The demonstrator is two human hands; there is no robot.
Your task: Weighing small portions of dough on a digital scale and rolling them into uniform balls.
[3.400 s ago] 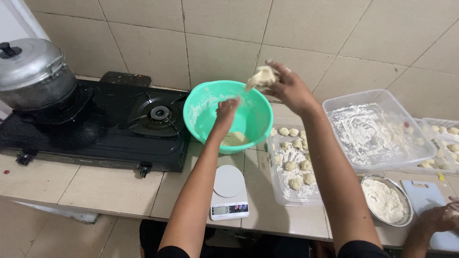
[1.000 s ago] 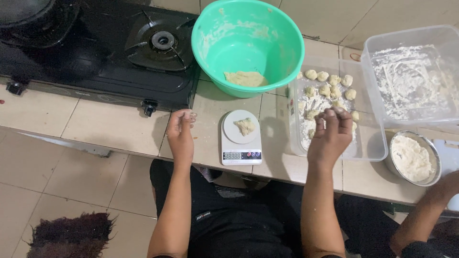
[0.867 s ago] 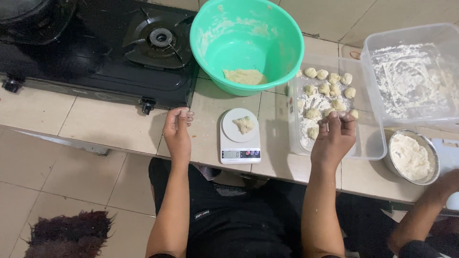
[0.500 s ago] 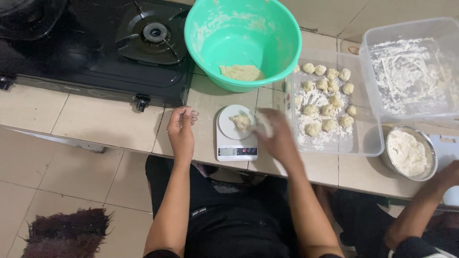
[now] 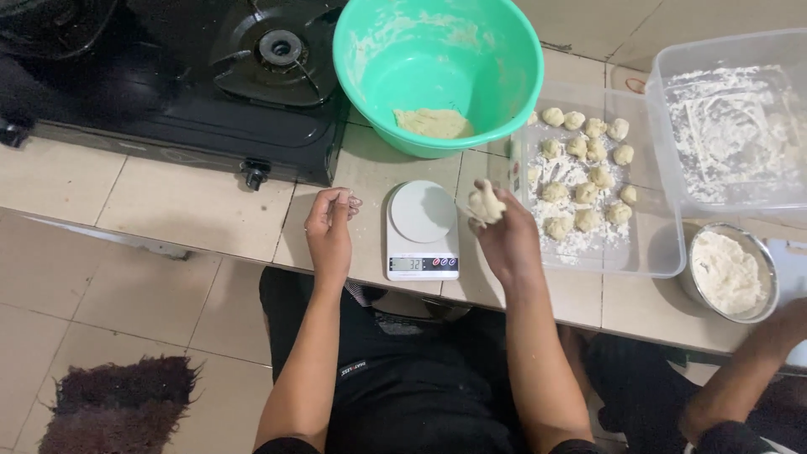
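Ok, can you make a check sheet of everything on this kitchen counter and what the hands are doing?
Surface: beige tiled counter, floury near the trays.
Job's things: small white digital kitchen scale, platform bare; pale dough lump held above the counter beside it; round green plastic bowl with leftover dough.
Clutter: clear plastic tray of small dough balls; empty floury clear tub; metal bowl of flour; black gas stove.
Hands: right hand grips the lump; left hand rests on the counter, loosely curled, empty.
Cables: nothing seen.
Surroundings: dark shaggy floor mat; another person's arm at the right.
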